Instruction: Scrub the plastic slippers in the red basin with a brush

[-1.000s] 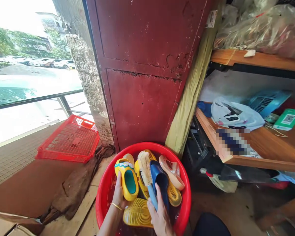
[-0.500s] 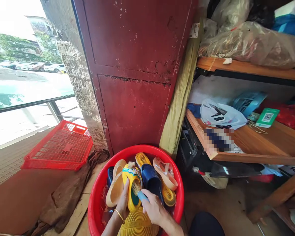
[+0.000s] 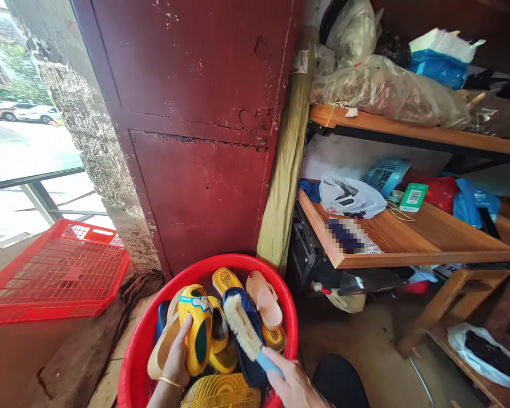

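Red plastic basin (image 3: 238, 259) heaped with slippers (image 3: 263, 300) — the left hand (image 3: 176, 360) grips a yellow slipper (image 3: 195, 328), the right hand (image 3: 295, 386) clasps a blue-handled scrub brush (image 3: 243, 327), more slippers piled beneath!

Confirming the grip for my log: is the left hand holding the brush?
No: the right hand holds the brush, while the left hand grips a yellow slipper.

Nothing readable: white label (image 3: 300, 61) & green QR card (image 3: 413, 197) too small.
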Tool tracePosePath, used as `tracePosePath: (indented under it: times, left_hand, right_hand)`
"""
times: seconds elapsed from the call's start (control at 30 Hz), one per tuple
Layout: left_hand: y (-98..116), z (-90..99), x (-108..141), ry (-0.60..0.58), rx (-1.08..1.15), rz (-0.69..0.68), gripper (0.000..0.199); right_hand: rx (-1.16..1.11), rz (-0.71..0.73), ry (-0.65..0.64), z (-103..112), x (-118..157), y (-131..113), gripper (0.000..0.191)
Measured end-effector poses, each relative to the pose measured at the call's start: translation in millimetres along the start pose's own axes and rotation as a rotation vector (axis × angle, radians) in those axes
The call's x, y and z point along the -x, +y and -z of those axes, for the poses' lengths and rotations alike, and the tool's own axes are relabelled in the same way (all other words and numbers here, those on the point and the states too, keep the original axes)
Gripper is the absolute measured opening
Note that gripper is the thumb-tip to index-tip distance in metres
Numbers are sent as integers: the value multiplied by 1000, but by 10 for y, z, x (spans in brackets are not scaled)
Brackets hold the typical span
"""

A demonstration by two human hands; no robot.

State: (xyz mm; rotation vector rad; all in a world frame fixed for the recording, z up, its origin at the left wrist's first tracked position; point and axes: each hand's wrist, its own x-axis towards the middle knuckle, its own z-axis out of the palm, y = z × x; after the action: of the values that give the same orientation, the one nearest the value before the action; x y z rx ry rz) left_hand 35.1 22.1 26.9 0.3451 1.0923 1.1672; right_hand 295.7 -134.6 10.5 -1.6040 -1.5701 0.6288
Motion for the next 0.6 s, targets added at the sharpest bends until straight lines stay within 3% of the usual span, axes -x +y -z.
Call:
tracePosePath:
  times: [0.13, 0.2, 0.33, 0.43, 0.53, 0.6]
  left_hand:
    - [-205, 48, -6, -146, -120, -7, 54]
    - [-229, 82, 6, -152, -162, -41, 52]
    - [-93, 122, 108, -25, -126, -33, 45]
    - [0, 86, 183, 65, -109, -137, 47]
    - [-9, -107, 164, 30, -158, -154, 48]
    - [-53, -365, 81, -46, -188, -121, 49]
  right_hand:
    - [-13, 180, -49, -139, -443, -389, 47]
    - [26, 201, -35, -246, -588, -453, 49]
    - [7, 132, 51, -281, -553, -161, 41]
    - [-116, 33, 103, -169, -345, 119, 42]
    - [-222, -116, 234, -29, -178, 200, 51]
    - [-241, -183, 335, 63, -136, 166, 53]
